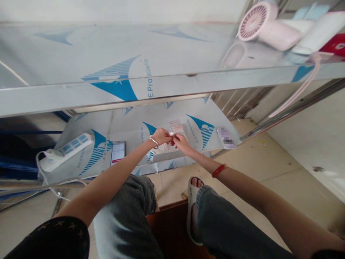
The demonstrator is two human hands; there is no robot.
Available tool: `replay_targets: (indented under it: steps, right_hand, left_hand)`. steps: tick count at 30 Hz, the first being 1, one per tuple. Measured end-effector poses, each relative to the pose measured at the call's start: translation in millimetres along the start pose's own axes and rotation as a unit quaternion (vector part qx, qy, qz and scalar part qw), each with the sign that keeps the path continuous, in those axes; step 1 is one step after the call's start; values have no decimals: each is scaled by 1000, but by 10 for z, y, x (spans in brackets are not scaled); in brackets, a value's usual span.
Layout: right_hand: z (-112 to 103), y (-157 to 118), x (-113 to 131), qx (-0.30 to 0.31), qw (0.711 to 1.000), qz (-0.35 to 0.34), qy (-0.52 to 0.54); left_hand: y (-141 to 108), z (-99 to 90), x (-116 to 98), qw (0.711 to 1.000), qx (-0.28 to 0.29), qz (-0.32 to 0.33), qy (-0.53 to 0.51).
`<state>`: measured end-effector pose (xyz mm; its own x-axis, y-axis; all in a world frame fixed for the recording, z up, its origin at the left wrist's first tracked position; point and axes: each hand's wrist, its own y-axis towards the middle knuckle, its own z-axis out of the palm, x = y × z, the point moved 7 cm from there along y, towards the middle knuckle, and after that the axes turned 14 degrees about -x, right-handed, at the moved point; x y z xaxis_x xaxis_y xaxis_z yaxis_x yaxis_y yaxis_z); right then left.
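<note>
Over the lower shelf, my left hand (161, 136) and my right hand (180, 141) meet with their fingertips pinched together. A small dark-red spot shows between the fingers, too small to name. Just behind the hands lies a clear plastic bag (176, 126) with reddish marks or contents. White, crumpled-looking material (165, 146) sits beneath the fingers, partly hidden by them. A silver bangle is on my left wrist and a red band circles my right forearm.
The lower shelf (129, 126), wrapped in printed protective film, holds a white power strip (67, 151), a phone (118, 153) and a blurred purple item (226, 137). Above it runs an upper shelf (172, 81) with a pink handheld fan (266, 27). A pink cable (299, 91) hangs at right.
</note>
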<state>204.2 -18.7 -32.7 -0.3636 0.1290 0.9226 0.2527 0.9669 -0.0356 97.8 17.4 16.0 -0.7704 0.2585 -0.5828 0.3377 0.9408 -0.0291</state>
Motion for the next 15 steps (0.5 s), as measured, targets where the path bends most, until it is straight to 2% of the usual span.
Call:
replay_targets:
  steps: [5, 11, 15]
  right_hand:
    - [-21, 9, 21, -14, 999, -31, -23]
    - [-63, -23, 41, -36, 999, -29, -8]
    - [-71, -92, 81, -49, 998, -27, 3]
  left_hand:
    - [-21, 3, -114, 997, -15, 38, 69]
    - [3, 44, -132, 992, 3, 67, 104]
    - [-36, 66, -153, 986, 17, 111, 125]
